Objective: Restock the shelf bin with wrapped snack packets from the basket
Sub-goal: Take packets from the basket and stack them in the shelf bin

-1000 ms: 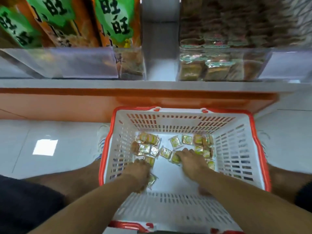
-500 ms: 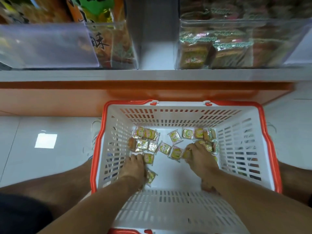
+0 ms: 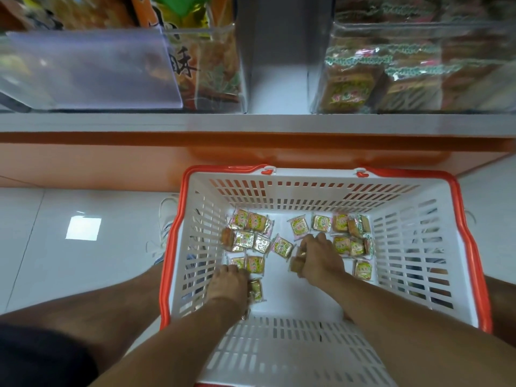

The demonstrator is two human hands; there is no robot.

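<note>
Packets (image 3: 282, 246) scattered; basket (image 3: 413, 224) centre bare.

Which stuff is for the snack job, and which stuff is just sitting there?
For the job:
- packets in the basket
- left hand and right hand, both down among the packets
- bin on the shelf, holding the same kind of packets

Just there:
- orange bags in the other bin
- shoe on the floor

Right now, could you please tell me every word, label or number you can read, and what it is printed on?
"味": large black character on the orange snack bag in the left clear plastic shelf bin.
Small wrapped snack packets in the white basket with red rim: print too small.
Packets in the right clear bin: blurred.
</note>
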